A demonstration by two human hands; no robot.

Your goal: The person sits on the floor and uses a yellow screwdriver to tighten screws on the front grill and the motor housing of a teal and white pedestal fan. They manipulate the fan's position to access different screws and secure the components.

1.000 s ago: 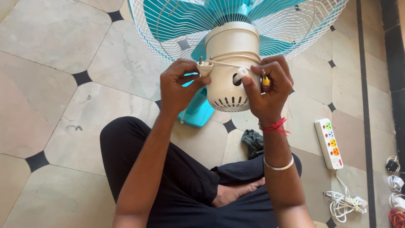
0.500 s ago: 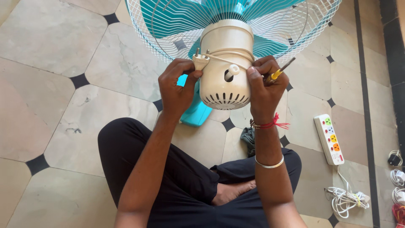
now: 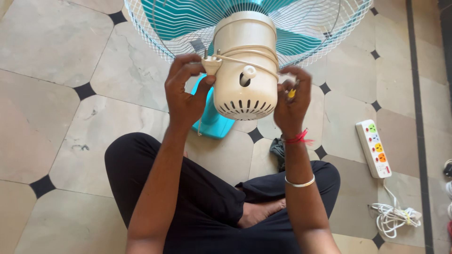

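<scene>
I have one view only, from the camera on the person's head. It looks steeply down over crossed legs onto the tiled floor (image 3: pixel 61 117), close enough that both forearms run off the bottom of the frame. The fan motor housing (image 3: pixel 245 66) fills the upper centre; a power strip (image 3: pixel 374 148) sits at right.

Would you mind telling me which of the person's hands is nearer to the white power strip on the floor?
The right hand. It is up beside the fan's motor housing, above and left of the power strip in the picture. The left hand holds the plug across the housing, farther off.
</scene>
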